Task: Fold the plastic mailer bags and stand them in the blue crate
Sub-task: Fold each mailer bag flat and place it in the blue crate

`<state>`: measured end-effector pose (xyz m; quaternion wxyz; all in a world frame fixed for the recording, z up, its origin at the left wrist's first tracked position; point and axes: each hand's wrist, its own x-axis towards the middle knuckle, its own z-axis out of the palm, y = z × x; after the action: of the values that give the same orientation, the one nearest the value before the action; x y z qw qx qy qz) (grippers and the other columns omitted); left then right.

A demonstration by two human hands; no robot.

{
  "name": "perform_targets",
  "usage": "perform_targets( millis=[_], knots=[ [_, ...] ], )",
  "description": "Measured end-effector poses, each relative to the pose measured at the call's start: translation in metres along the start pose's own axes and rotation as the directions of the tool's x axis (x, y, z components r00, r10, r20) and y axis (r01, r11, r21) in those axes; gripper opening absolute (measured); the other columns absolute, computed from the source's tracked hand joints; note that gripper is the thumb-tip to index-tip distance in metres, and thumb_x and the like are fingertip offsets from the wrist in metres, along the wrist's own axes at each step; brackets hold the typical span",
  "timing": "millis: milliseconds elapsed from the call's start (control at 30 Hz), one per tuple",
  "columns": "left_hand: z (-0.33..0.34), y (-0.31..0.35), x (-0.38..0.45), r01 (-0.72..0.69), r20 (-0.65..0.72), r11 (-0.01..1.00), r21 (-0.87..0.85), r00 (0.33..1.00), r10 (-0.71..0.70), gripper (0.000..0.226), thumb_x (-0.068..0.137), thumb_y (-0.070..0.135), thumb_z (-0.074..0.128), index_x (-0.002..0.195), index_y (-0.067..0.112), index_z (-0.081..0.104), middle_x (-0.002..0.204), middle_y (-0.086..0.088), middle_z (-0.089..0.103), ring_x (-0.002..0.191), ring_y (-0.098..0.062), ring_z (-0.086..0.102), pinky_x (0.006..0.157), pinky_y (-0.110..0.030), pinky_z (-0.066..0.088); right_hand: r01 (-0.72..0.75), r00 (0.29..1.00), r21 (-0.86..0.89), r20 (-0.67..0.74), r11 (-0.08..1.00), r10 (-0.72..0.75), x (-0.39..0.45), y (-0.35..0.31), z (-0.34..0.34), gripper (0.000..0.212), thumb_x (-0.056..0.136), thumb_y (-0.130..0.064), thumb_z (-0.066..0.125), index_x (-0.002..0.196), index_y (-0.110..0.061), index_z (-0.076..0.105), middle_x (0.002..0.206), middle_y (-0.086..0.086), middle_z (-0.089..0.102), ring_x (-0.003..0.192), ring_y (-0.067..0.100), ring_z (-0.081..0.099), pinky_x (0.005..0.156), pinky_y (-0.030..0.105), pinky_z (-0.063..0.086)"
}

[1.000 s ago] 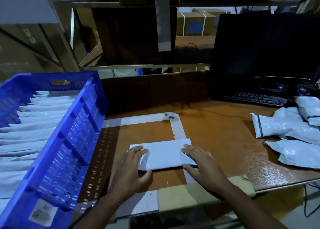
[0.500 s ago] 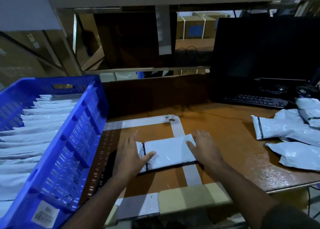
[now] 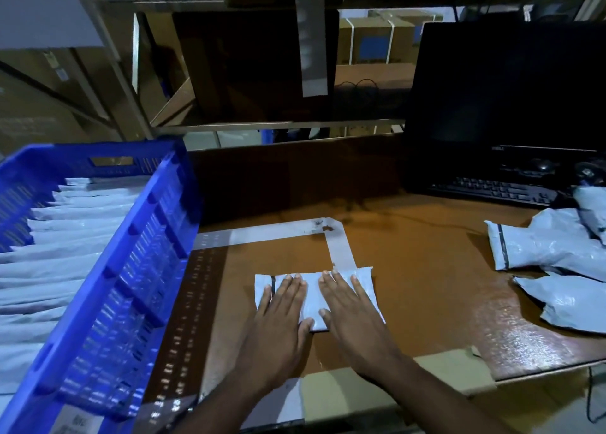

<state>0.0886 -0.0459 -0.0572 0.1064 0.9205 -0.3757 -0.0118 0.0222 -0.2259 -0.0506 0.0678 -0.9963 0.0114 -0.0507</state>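
Note:
A folded white plastic mailer bag (image 3: 313, 297) lies flat on the brown table inside a taped square. My left hand (image 3: 278, 319) presses flat on its left half with straight fingers. My right hand (image 3: 349, 315) presses flat on its right half, fingers straight too. The blue crate (image 3: 131, 269) stands at the left, and several folded white mailers (image 3: 55, 253) stand in it in a row. Loose unfolded mailers (image 3: 551, 256) lie in a pile at the right of the table.
A black monitor (image 3: 505, 82) and a keyboard (image 3: 495, 189) stand at the back right. Grey tape (image 3: 337, 246) marks a square on the table (image 3: 426, 269). Metal shelving with cardboard boxes (image 3: 370, 40) rises behind. A cable hangs off the front right edge.
Both hands have moved from the mailer's ends onto its top and now press it flat side by side. The mailer has been folded over, and the camera has come closer.

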Motion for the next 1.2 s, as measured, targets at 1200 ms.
perform_targets(
  millis=[1200],
  knots=[
    [-0.007, -0.009, 0.015, 0.136, -0.022, 0.984, -0.111, 0.990, -0.139, 0.091, 0.090, 0.075, -0.003, 0.163, 0.021, 0.006, 0.169, 0.006, -0.007, 0.154, -0.006, -0.011, 0.123, -0.025, -0.003, -0.164, 0.986, 0.148, 0.002, 0.975, 0.166, 0.002, 0.017, -0.002, 0.082, 0.100, -0.071, 0.019, 0.161, -0.019, -0.002, 0.166, -0.006, -0.013, 0.150, 0.005, -0.020, 0.120, 0.026, -0.012]
  ],
)
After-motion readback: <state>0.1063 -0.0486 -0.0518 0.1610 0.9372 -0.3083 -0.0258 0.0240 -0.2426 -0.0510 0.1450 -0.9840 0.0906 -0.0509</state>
